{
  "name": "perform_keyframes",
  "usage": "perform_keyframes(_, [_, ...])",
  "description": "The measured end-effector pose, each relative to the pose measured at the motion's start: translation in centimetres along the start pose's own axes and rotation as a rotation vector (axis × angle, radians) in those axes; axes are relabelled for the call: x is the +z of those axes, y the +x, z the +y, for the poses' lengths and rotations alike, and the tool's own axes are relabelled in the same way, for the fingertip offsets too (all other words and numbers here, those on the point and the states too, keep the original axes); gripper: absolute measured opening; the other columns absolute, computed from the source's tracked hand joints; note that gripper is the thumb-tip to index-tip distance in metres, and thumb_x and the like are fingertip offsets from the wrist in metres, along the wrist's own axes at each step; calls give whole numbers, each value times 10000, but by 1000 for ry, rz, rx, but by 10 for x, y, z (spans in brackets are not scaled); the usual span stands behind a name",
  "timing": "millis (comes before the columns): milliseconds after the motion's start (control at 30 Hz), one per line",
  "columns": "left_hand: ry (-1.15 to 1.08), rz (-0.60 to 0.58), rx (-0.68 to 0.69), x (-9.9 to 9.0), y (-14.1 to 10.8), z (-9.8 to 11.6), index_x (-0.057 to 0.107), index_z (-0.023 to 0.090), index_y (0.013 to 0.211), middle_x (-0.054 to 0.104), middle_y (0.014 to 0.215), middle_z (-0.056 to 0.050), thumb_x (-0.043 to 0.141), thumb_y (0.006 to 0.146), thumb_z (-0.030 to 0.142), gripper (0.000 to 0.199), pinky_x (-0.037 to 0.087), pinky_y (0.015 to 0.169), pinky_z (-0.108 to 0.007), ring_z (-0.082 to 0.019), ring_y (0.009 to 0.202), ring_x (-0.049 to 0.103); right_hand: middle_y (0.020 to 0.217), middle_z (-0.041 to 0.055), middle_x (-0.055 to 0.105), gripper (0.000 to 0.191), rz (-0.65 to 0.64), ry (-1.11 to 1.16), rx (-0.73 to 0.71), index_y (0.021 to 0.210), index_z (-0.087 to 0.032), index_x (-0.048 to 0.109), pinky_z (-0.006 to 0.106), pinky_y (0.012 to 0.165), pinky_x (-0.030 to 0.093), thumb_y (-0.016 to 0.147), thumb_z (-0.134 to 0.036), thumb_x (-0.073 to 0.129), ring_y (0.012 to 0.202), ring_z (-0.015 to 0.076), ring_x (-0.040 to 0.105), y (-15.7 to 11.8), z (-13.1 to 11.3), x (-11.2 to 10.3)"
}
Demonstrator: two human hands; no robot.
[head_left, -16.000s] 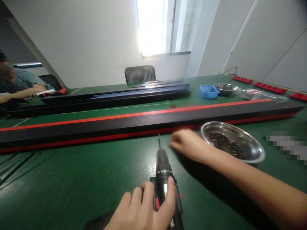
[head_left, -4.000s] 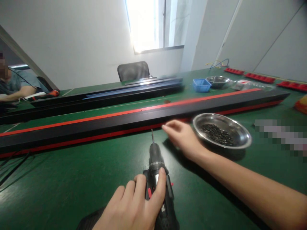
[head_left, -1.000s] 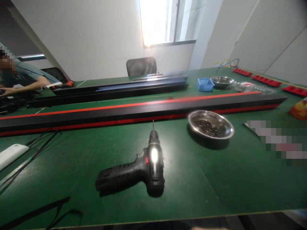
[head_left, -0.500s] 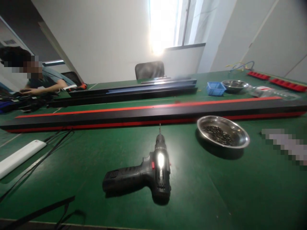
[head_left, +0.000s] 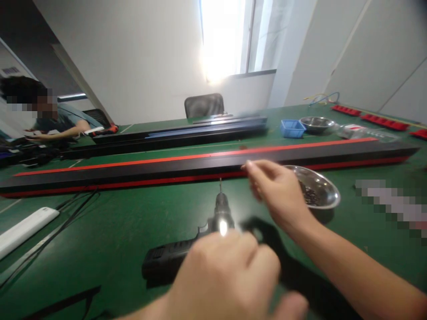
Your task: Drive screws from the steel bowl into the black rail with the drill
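My right hand (head_left: 278, 189) is raised in front of the metal bowl (head_left: 328, 182), with thumb and fingers pinched together near the long black bar with red edges (head_left: 167, 166). What sits in the pinch is too small to make out. The bowl, partly hidden by this hand, holds small dark pieces (head_left: 311, 195). In the foreground my left hand (head_left: 230, 275) hangs over the black cordless drill (head_left: 167, 262), its back toward me and its curled fingers hidden. Lying on its side on the green table, the drill points its bit (head_left: 220, 186) at the bar.
A white case-like strip (head_left: 30, 231) and black straps (head_left: 66, 222) lie on the left. Farther back are dark profiles (head_left: 167, 138), a blue basket (head_left: 292, 129), a second metal bowl (head_left: 316, 124) and red bins (head_left: 383, 122). A co-worker (head_left: 63, 120) sits at far left.
Both my hands have come into view: the left over the drill, the right in front of the bowl and pinching. The view has shifted slightly; the drill and bowl stay in place.
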State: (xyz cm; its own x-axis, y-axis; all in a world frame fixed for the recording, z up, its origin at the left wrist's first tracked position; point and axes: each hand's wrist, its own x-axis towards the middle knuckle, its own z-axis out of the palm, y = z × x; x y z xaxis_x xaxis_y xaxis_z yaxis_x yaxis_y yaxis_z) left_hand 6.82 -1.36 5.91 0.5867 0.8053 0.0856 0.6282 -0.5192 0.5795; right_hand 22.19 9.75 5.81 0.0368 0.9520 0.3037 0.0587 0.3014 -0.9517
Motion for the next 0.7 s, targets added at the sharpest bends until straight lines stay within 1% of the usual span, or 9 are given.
perform_keyframes(67, [327,16,-164,-26,14,-17,625,226,1025,661,995,-112,412,984,611,442,510,838,-497,-323,933,639,620,18,629,248,-86,-159,38,815,-150,738,246,498,401,920,-366,674,536,125,520,23,29,13])
perform_keyframes(100, [380,-20,-228,-35,20,-28,612,218,1059,664,1036,-127,373,976,669,517,498,859,-508,-346,969,644,690,48,688,249,-121,-213,38,820,-141,749,255,557,439,926,-346,656,605,145,577,34,43,18])
perform_keyframes(167, [362,-71,-262,-46,28,-52,588,187,1181,689,1038,-145,404,923,756,651,503,845,-498,-373,962,671,794,87,749,271,-180,-294,40,829,-130,768,274,645,475,927,-347,639,702,180,642,52,68,29])
perform_keyframes(200, [336,-102,-264,-49,30,-62,529,183,1316,704,1069,-143,430,897,784,739,513,837,-476,-367,958,688,830,98,764,277,-197,-323,39,839,-126,775,281,680,481,927,-348,633,740,193,661,59,78,33])
perform_keyframes(267, [275,-165,-221,-49,30,-77,282,221,1556,694,1248,-125,507,841,813,954,526,881,-434,-350,1045,698,830,105,771,292,-228,-362,47,841,-118,779,284,697,477,931,-349,623,756,203,676,69,94,40])
perform_keyframes(333, [211,-218,-157,-47,25,-85,72,277,1627,614,1432,-101,604,773,819,1143,522,948,-403,-335,1173,668,801,101,767,303,-271,-371,50,842,-114,777,276,677,465,940,-347,609,734,195,674,73,105,44])
perform_keyframes(400, [147,-248,-110,-45,19,-86,-17,289,1638,503,1556,-108,672,701,832,1284,495,1025,-416,-354,1293,600,770,92,758,313,-323,-374,51,830,-117,772,265,648,452,947,-352,601,697,179,662,74,112,45])
perform_keyframes(500, [98,-279,-100,-44,10,-87,-42,278,1642,391,1631,-129,762,612,799,1406,445,1103,-463,-398,1375,521,711,75,729,345,-385,-383,85,765,-123,745,249,590,430,953,-369,593,614,150,616,75,112,43])
perform_keyframes(700, [108,-304,-118,-41,3,-91,0,294,1647,468,1570,-128,833,588,640,1391,473,1064,-456,-408,1312,567,627,31,644,346,-470,-302,210,719,-128,686,227,491,378,967,-344,579,484,97,506,78,102,40])
